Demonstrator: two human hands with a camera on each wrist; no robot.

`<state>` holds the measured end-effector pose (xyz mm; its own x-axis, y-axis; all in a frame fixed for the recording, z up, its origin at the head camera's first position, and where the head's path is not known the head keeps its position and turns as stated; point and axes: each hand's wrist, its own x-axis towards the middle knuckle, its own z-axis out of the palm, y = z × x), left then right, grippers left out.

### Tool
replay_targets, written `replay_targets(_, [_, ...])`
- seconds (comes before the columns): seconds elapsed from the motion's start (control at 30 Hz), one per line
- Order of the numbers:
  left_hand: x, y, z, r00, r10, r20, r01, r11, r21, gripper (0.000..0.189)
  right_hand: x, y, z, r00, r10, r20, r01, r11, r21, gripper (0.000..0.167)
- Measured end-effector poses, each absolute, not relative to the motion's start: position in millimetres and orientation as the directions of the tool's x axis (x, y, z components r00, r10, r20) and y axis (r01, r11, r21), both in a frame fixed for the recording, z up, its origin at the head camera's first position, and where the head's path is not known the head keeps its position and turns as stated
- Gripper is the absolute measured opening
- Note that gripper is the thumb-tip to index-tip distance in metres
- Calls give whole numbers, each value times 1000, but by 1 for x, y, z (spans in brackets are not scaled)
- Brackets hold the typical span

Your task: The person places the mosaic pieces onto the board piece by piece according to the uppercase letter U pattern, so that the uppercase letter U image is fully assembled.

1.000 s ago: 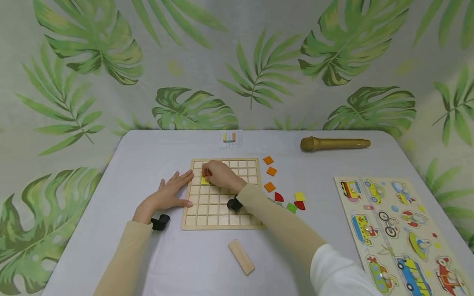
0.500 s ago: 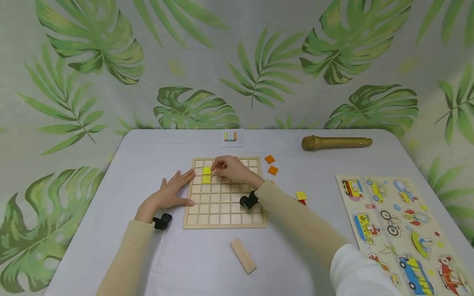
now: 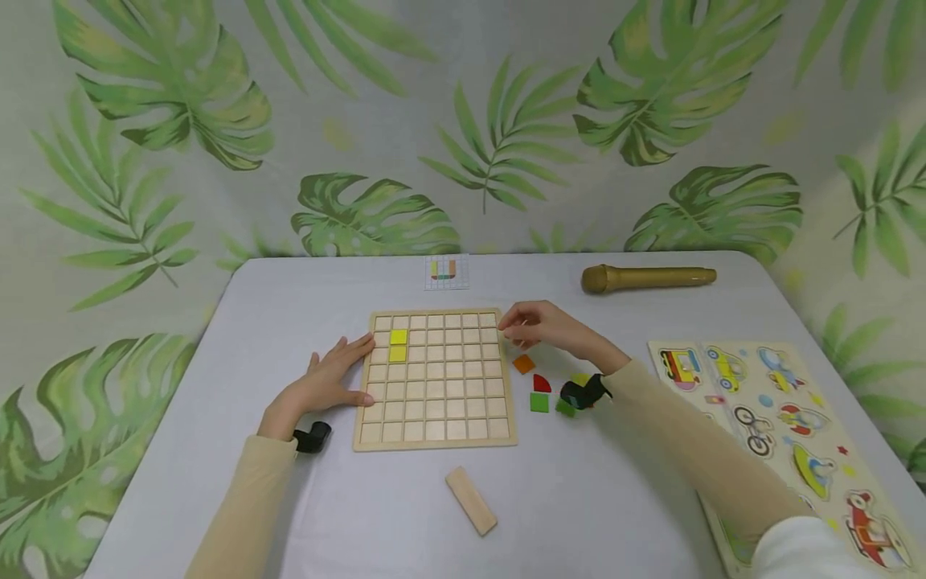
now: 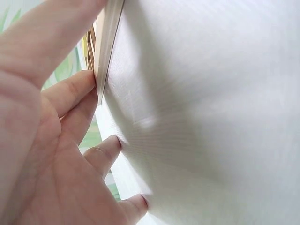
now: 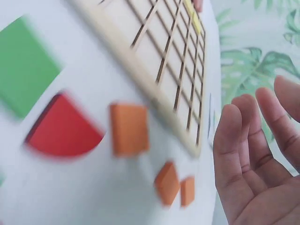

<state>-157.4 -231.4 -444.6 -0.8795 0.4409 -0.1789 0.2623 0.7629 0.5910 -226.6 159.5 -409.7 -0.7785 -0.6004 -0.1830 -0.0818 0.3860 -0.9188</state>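
A wooden grid board (image 3: 434, 388) lies on the table, with two yellow square tiles (image 3: 399, 337) in adjoining cells near its upper left. My left hand (image 3: 318, 392) touches the board's left edge, thumb and fingers spread and nearly straight. In the left wrist view, fingertips meet the board's side (image 4: 108, 42). My right hand (image 3: 551, 330) hovers by the board's upper right corner, fingers loosely bent. Nothing shows between its fingers in the right wrist view. Below it are orange square tiles (image 5: 130, 130), partly hidden by the hand in the head view.
Red quarter-circle pieces (image 3: 542, 383), green square tiles (image 3: 539, 403) and a yellow tile (image 3: 580, 378) lie right of the board. A pattern card (image 3: 446, 273) and a gold microphone (image 3: 649, 278) lie behind. A wooden block (image 3: 471, 501) lies in front; a picture puzzle (image 3: 781, 418) lies right.
My right hand leaves a second yellow tile on the board above the first, then moves right over the orange tiles. The left hand keeps its place at the board's edge.
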Motion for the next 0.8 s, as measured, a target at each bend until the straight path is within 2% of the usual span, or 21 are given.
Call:
replay_targets(0.43, [-157,-232,-446,-877,449,-171,273,758,593,97,-209,252,-417,-831,-500,-243,11,422,-906,38])
replay_targets(0.63, [-158,-233,-447,-878,447,-174,267,756,597,98,-202,270,-421,-835,-477,-276,62,417,-907,38])
replay_targets(0.8, [-158,-233,-447,-878,448,-170,269,755,598,98,-195,273,-428,-832,-480,-280,54,431,-900,32])
